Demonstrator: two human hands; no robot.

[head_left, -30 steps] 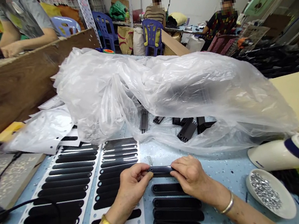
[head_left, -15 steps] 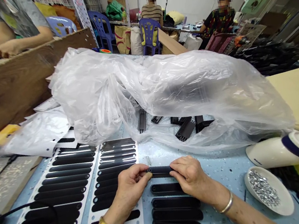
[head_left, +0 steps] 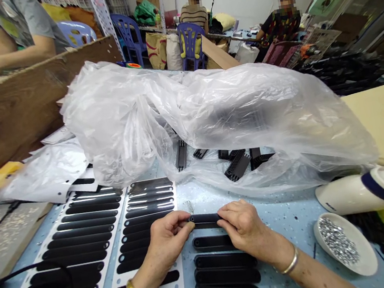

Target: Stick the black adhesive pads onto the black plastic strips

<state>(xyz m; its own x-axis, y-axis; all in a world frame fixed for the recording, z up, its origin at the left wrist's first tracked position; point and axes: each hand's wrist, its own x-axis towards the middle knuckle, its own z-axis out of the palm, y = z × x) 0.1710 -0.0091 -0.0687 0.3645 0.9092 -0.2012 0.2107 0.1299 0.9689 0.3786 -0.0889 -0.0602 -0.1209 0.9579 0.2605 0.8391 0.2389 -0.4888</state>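
My left hand (head_left: 168,240) and my right hand (head_left: 242,227) pinch the two ends of a long black plastic strip (head_left: 205,218), held level just above the blue speckled table (head_left: 289,216). Under the hands lie three more black strips (head_left: 228,275) in a row. To the left sit white backing sheets (head_left: 145,218) covered with rows of black oblong stickers. Each wrist wears a bangle.
A big clear plastic bag (head_left: 209,117) with black perforated parts (head_left: 238,165) fills the middle of the table. A white bowl of small silver bits (head_left: 340,244) and a white handheld device (head_left: 368,190) sit at right. A wooden board (head_left: 27,101) rises at left. Other people work behind.
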